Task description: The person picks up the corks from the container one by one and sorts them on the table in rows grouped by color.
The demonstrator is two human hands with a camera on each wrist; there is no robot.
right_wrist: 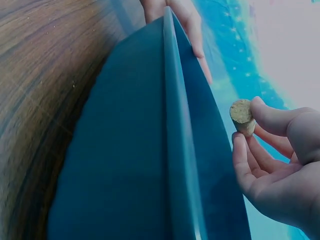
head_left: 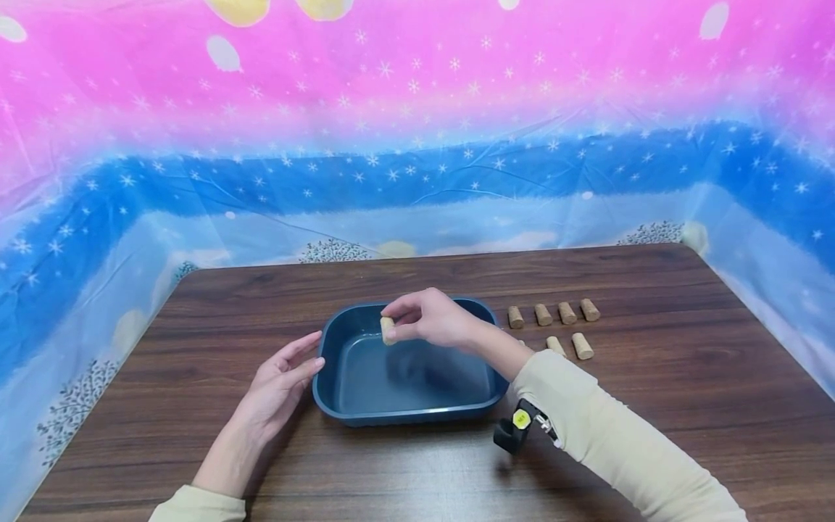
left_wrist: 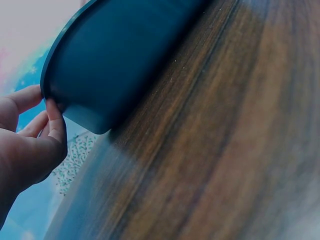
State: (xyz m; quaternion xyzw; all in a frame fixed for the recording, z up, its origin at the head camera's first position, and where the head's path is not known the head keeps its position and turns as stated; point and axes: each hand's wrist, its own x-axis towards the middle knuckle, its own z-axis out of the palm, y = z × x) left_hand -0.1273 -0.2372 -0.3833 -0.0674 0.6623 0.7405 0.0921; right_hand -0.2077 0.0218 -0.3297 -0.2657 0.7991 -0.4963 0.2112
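Observation:
In the head view, my right hand (head_left: 438, 319) pinches a cork (head_left: 388, 330) between thumb and fingers above the inside of a dark blue rectangular basin (head_left: 411, 417). The right wrist view shows that cork's round end (right_wrist: 241, 111) at the fingertips. At the basin's left end, my left hand (head_left: 279, 388) touches the rim with its thumb and fingers extended. From the left wrist, the fingertips (left_wrist: 54, 110) meet the basin's outer wall (left_wrist: 115, 50). No cork shows on the visible part of the basin's floor; my right forearm covers its right end.
Right of the basin, several corks stand in a back row (head_left: 543, 315). Nearer are more corks (head_left: 583, 346), partly hidden by my right sleeve. A dark wooden table (head_left: 404, 471) bears everything. A patterned cloth (head_left: 417, 174) hangs behind and at both sides.

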